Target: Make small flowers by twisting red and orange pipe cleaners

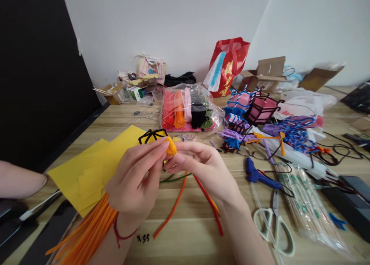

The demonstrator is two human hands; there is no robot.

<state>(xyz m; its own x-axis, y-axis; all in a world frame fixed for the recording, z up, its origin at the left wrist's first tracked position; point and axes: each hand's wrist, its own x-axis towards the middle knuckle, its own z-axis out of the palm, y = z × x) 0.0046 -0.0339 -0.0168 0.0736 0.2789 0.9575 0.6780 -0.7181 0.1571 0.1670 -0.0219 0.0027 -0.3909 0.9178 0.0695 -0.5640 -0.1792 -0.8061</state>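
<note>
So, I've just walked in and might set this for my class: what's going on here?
A person's left hand and right hand are pinching a small yellow-orange soft-looking piece between their fingertips. Beyond it, a black open-barred frame shows, partly hidden by the hands. Bright yellow paper sheets lie to the left; a blue plastic glue gun and white-handled metal scissors lie to the right, both unheld.
</note>
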